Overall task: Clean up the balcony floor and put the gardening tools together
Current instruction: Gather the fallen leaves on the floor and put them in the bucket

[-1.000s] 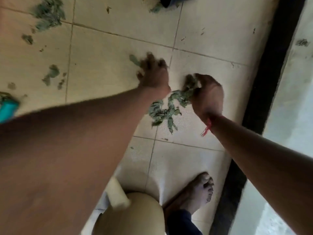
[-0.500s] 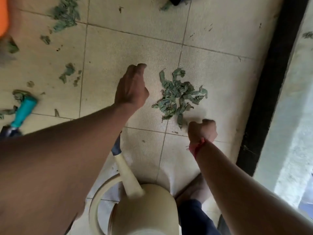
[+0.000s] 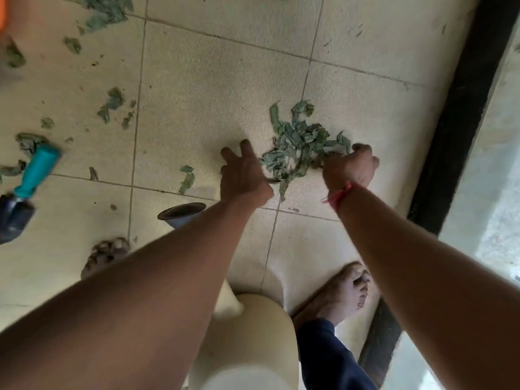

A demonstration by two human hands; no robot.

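Leaf pile [image 3: 301, 147] lies on the tiled balcony floor [image 3: 211, 88], toward its right edge and a short way in from the black threshold strip [image 3: 461, 108] that borders the tiles there. The left hand [image 3: 243, 175] is at the pile's left side with its fingers [image 3: 245, 149] straight and spread, released and grasping nothing, its inner edge just meeting the nearest leaves. The right hand [image 3: 351, 167] is at the pile's right side with its fingers clenched; they seem to close on a few leaves at the pile's rim, though the back of the hand hides the fingertips. A red thread [image 3: 339, 194] circles that wrist.

Loose leaves [image 3: 112, 101] are scattered over the left half of the floor, with a larger green clump [image 3: 108, 9] at the far edge and a single torn leaf [image 3: 187, 178] near the left hand. A trowel [image 3: 31, 178] with a teal handle and a dark blade lies at the left edge, its handle tip against another small clump. A cream watering can [image 3: 247, 333] stands at the near edge between the person's bare feet, the left foot [image 3: 107, 254] and the right foot [image 3: 346, 294]; its dark spout end [image 3: 183, 212] shows just beyond the left forearm.
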